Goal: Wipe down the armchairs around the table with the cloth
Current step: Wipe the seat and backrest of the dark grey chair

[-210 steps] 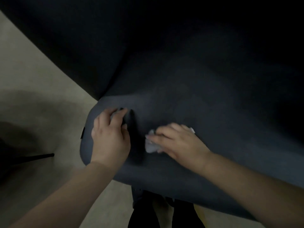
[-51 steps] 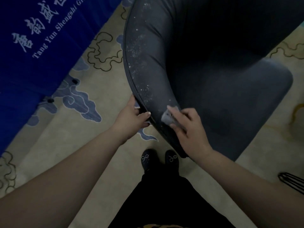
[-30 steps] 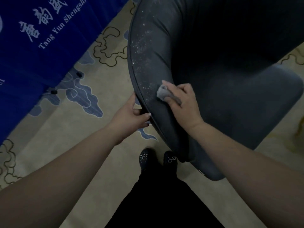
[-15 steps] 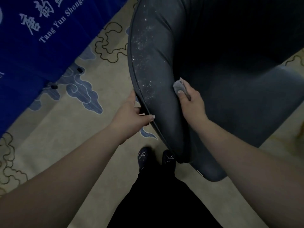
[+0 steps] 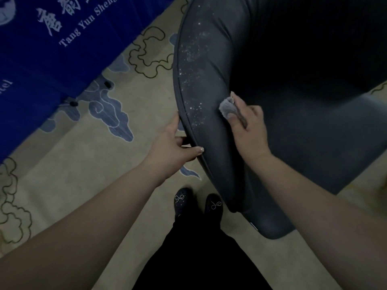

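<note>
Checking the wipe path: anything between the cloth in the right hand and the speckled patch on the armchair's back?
Nothing visible. The right hand holds the cloth against the armchair, with the white specks just beside it on bare upholstery. The left hand grips the outer rim lower down, clear of that patch.

The right hand [image 5: 249, 126] has slid the cloth [image 5: 227, 106] inward off the armchair's [image 5: 209, 80] dusty edge.

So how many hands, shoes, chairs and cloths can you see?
Hands: 2, left hand and right hand
Shoes: 2, left shoe and right shoe
Armchair: 1
Cloth: 1
Total: 6
</note>
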